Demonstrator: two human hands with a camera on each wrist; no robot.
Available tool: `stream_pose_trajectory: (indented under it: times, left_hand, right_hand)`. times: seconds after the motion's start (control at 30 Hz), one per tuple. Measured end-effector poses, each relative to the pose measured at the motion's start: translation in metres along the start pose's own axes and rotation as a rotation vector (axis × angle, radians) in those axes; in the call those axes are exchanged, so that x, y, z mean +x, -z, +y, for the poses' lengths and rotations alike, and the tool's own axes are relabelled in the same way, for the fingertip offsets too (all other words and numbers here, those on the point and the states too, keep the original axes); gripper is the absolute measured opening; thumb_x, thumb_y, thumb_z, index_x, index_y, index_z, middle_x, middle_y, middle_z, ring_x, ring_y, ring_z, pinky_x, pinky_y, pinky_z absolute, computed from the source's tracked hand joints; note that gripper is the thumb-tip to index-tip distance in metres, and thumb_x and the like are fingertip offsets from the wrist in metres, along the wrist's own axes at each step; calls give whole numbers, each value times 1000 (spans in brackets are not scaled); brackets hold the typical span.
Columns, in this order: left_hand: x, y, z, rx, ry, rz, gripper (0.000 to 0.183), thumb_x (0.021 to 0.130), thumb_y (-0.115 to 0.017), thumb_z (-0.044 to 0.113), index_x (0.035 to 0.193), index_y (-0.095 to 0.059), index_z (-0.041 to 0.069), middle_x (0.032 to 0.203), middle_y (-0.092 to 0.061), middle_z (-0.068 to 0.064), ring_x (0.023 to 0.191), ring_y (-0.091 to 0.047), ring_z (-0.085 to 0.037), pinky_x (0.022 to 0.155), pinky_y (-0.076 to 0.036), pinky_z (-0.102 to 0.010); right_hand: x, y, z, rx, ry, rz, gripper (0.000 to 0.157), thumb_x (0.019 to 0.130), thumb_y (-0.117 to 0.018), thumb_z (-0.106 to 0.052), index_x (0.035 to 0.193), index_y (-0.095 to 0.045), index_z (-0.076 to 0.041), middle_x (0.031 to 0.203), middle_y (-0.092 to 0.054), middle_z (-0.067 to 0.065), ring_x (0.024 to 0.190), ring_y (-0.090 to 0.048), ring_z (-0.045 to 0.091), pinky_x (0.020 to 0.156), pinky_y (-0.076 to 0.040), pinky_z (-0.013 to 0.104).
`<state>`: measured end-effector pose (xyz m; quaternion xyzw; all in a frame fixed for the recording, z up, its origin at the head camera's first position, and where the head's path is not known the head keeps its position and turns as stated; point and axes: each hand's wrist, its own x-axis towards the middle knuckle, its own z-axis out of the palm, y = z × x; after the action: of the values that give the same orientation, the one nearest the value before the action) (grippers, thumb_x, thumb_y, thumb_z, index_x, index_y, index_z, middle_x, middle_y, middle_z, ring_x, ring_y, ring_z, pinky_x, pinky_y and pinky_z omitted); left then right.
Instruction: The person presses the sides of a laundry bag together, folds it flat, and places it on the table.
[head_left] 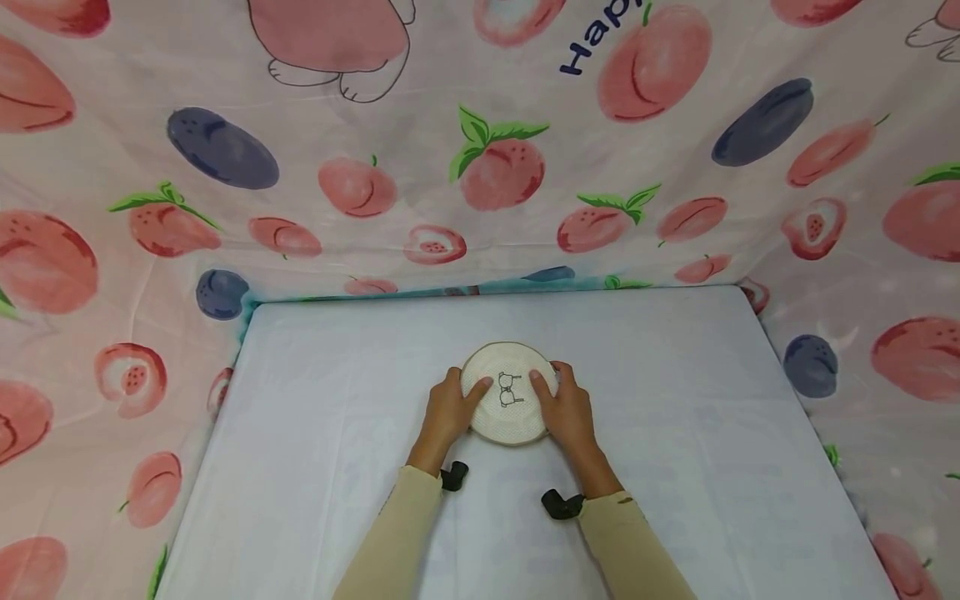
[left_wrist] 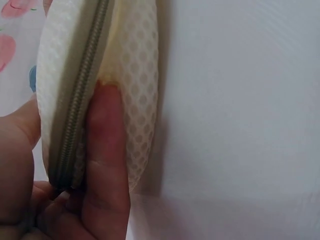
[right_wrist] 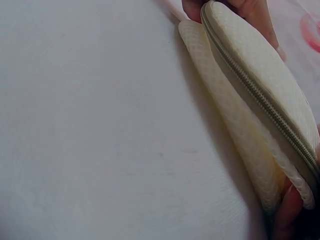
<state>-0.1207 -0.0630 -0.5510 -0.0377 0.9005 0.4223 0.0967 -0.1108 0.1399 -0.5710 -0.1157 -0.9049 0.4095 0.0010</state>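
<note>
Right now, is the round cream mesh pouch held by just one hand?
No, the left hand and the right hand grip opposite sides of the pouch.

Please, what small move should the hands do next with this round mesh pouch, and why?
Perhaps the right hand should feel along the zipper for its pull while the left hand holds the mesh pouch. Both hands grip opposite sides, the visible teeth look closed, and no pull shows clearly.

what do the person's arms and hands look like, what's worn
The left sleeve and right sleeve are long and beige. The left hand and right hand wear no gloves. A small black bent piece pokes out beside each sleeve.
</note>
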Motion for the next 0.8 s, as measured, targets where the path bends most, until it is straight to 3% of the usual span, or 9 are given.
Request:
stream_pose_trajectory:
  times: [0.33, 0.57, 0.7, 0.8]
  left_hand:
    - [1, -2, -2, 2, 6, 9, 65, 86, -54, 59, 118, -52, 3, 104, -65, -18, 88, -62, -20, 78, -50, -37]
    - [-1, -2, 0, 23, -6, 32, 68, 86, -54, 60, 118, -52, 0, 97, -66, -17, 83, -62, -21, 74, -51, -37]
    - [-6, 2, 5, 29, -18, 82, 70, 86, -53, 61, 121, -50, 0, 102, -65, -18, 90, -63, -22, 77, -51, -38]
    - [-11, 6, 8, 46, -42, 135, 69, 87, -54, 59, 125, -48, 1, 100, -63, -14, 89, -61, -22, 77, -50, -39]
  right_hand:
    - [-2, -3, -1, -56, -8, 5, 79, 85, -35, -74, 133, -44, -12, 99, -69, 16, 76, -63, 23, 61, -45, 34]
    - [0, 2, 0, -27, -12, -39, 79, 85, -36, -73, 135, -41, -13, 103, -68, 15, 82, -63, 23, 68, -48, 38]
    - [-2, 11, -1, 38, -15, -86, 76, 86, -39, -70, 139, -37, -14, 100, -65, 14, 79, -62, 22, 66, -47, 35]
    - [-5, 18, -1, 38, 19, -66, 73, 89, -39, -65, 140, -35, -13, 95, -61, 11, 74, -58, 21, 62, -45, 33]
